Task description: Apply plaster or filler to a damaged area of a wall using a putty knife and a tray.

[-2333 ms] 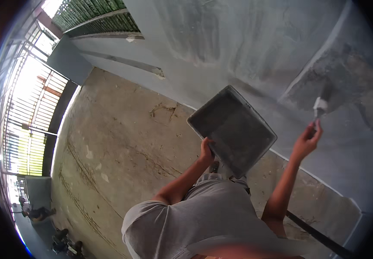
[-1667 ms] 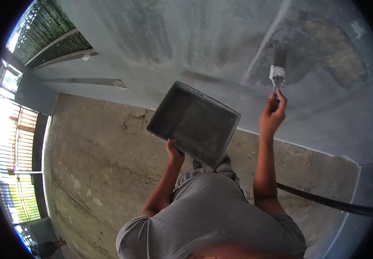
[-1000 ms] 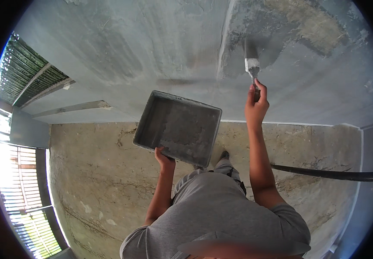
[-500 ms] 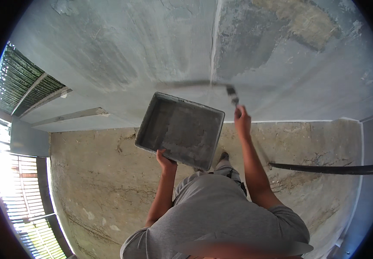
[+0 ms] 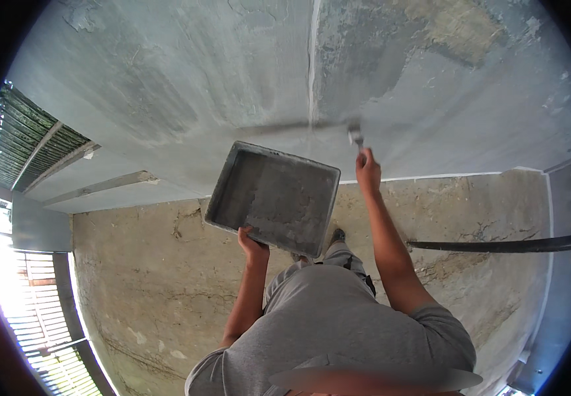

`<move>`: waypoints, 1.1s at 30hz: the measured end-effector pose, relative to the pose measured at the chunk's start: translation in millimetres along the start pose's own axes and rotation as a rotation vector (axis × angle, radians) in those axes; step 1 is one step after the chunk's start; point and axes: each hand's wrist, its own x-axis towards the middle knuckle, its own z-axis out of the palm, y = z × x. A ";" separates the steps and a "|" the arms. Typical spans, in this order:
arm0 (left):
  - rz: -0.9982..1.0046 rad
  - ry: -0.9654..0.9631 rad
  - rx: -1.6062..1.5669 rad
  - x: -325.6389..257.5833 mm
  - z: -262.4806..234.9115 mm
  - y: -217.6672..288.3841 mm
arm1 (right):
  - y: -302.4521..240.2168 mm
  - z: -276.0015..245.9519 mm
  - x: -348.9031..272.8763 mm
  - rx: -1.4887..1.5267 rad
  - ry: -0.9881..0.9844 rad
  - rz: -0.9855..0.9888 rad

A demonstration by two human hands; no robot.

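My left hand (image 5: pixel 253 245) grips the near edge of a dark grey rectangular paint tray (image 5: pixel 279 198), thumb over the rim. The tray is tilted and its inside is coated with dark grey residue. In my right hand (image 5: pixel 368 170) is the handle of a paintbrush (image 5: pixel 356 134), closed in my fingers. The brush's bristles meet the grey-blue wall (image 5: pixel 232 66) to the right of a pale vertical seam. A dark, wet-looking streak (image 5: pixel 279 127) runs along the wall to the left of the brush.
A cracked, stained concrete floor (image 5: pixel 153 284) lies below. From the right, a long black bar (image 5: pixel 497 246) reaches across above it. Bright slatted openings (image 5: pixel 41 297) stand at the left, with a corrugated panel (image 5: pixel 24 135) above. Rough patches mark the wall at upper right.
The view has shifted slightly. The brush's bristles have swung upward against the wall, while the tray stays in nearly the same place in my left hand.
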 end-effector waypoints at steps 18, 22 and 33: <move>0.011 -0.025 0.019 3.4 -8.6 5.9 | -87.7 -53.7 28.0 0.271 0.232 -0.078; -0.019 -0.046 0.019 2.6 1.2 3.6 | 48.5 20.0 -41.2 -0.261 -0.203 0.218; -0.113 -0.095 0.088 11.8 -3.7 2.4 | 177.3 -29.5 -246.9 0.828 -0.124 1.443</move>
